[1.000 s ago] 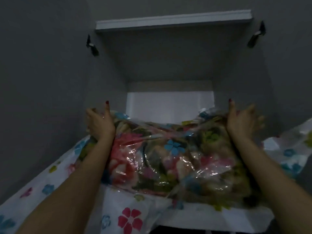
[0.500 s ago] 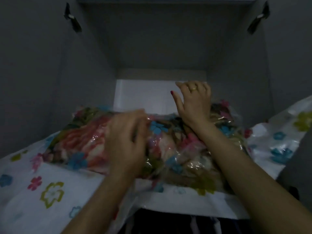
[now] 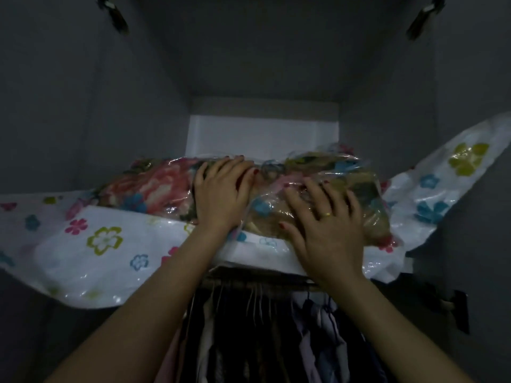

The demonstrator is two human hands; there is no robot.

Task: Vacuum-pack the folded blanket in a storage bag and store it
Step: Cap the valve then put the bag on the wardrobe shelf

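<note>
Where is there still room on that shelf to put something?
Bare white shelf shows behind the packed blanket, up to the back wall. The front is crowded: both hands press the blanket, and the flowered bag spills over the edge.

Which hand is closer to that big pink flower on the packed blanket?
The left. The left hand presses on the bag right beside the pink flower; the right hand presses farther off, on the bag's right half.

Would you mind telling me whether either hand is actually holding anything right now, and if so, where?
Nothing is gripped: the left hand and right hand lie flat on top of the vacuum-packed blanket, pressing it.
</note>
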